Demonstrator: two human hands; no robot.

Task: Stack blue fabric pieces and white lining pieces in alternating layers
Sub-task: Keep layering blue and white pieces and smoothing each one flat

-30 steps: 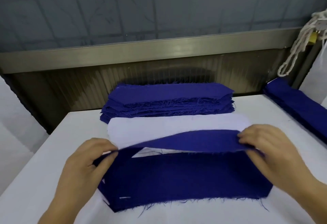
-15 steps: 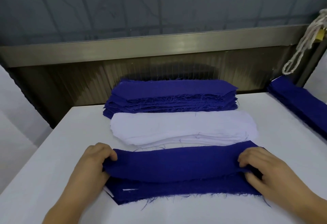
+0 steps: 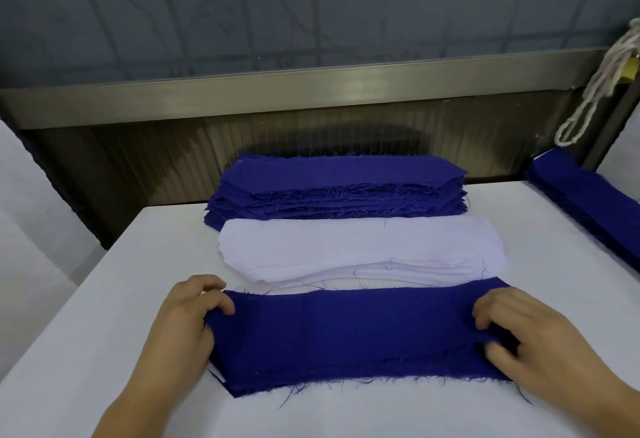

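A blue fabric piece (image 3: 349, 327) lies across the near stack (image 3: 311, 378) on the white table. My left hand (image 3: 188, 320) grips its left end with curled fingers. My right hand (image 3: 519, 337) pinches its right end between thumb and fingers. Behind it lies a pile of white lining pieces (image 3: 360, 247). Farther back stands a tall pile of blue fabric pieces (image 3: 339, 188). A sliver of white lining shows under the near stack's left corner.
The white table (image 3: 104, 316) ends at a dark ribbed panel and metal rail (image 3: 311, 91) at the back. Another pile of blue pieces (image 3: 595, 209) runs along the right edge. A knotted white rope (image 3: 595, 84) hangs at the upper right.
The blue piece, held raised over the stack a second ago, has come down toward me and now lies flat on the near stack. Both hands have lowered with it.
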